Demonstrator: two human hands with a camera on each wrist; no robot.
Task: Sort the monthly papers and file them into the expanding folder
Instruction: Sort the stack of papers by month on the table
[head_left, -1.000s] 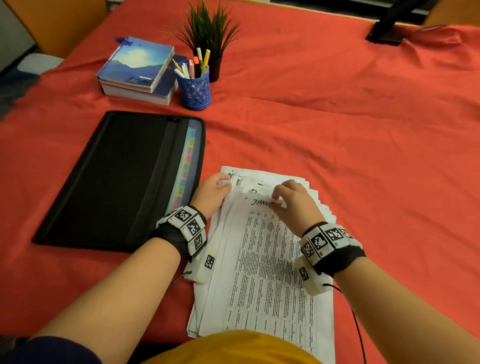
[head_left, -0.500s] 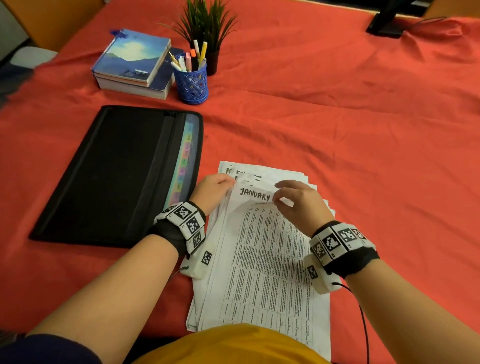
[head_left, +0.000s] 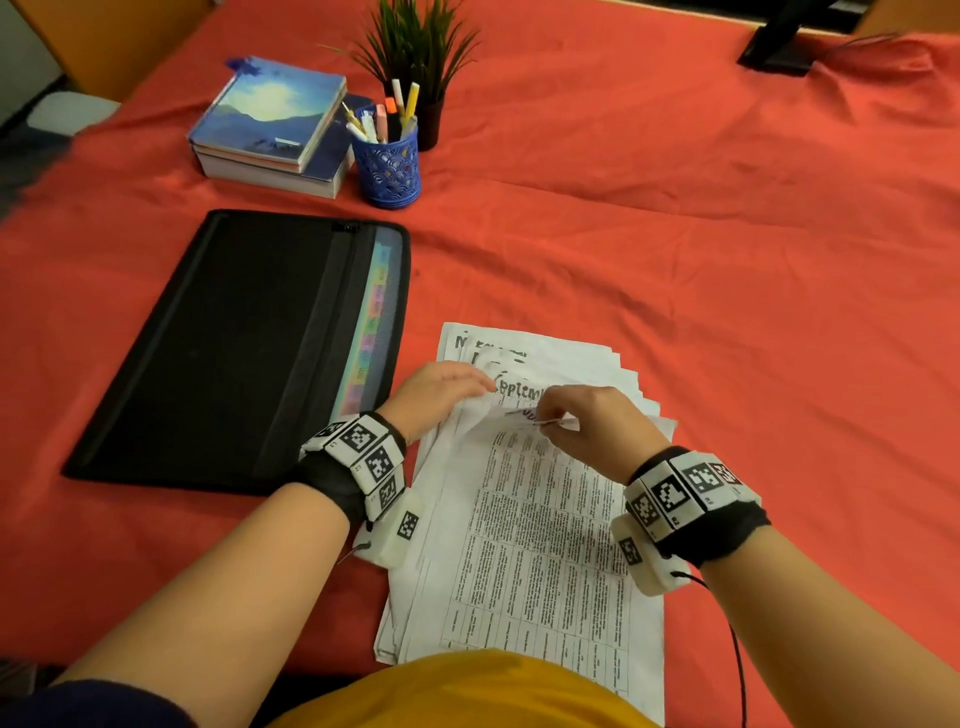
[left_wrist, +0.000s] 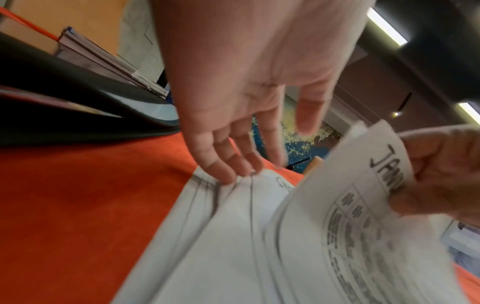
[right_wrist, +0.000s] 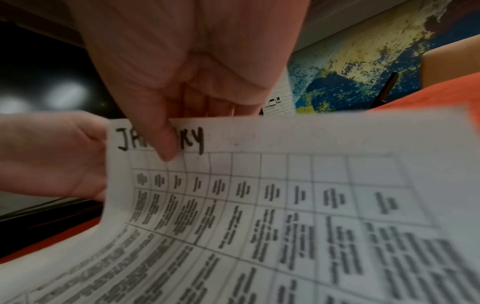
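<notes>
A fanned stack of printed papers (head_left: 524, 545) lies on the red cloth in front of me. My right hand (head_left: 582, 421) pinches the top edge of the JANUARY sheet (right_wrist: 259, 185) between thumb and fingers and lifts it off the stack. Under it a sheet headed September (head_left: 519, 389) shows. My left hand (head_left: 441, 384) lies with straight fingers pressing the stack's upper left corner (left_wrist: 233, 185). The black expanding folder (head_left: 244, 343) lies flat to the left, its coloured tabs (head_left: 371, 332) along its right edge.
Two stacked books (head_left: 270, 130), a blue pen cup (head_left: 392, 166) and a potted plant (head_left: 421, 47) stand at the back left. A dark stand (head_left: 779, 47) sits at the far right. Red cloth (head_left: 727, 286) stretches to the right of the papers.
My right hand has lifted and curled back the January sheet's top edge, uncovering the September heading below. My left hand has stayed on the stack's corner.
</notes>
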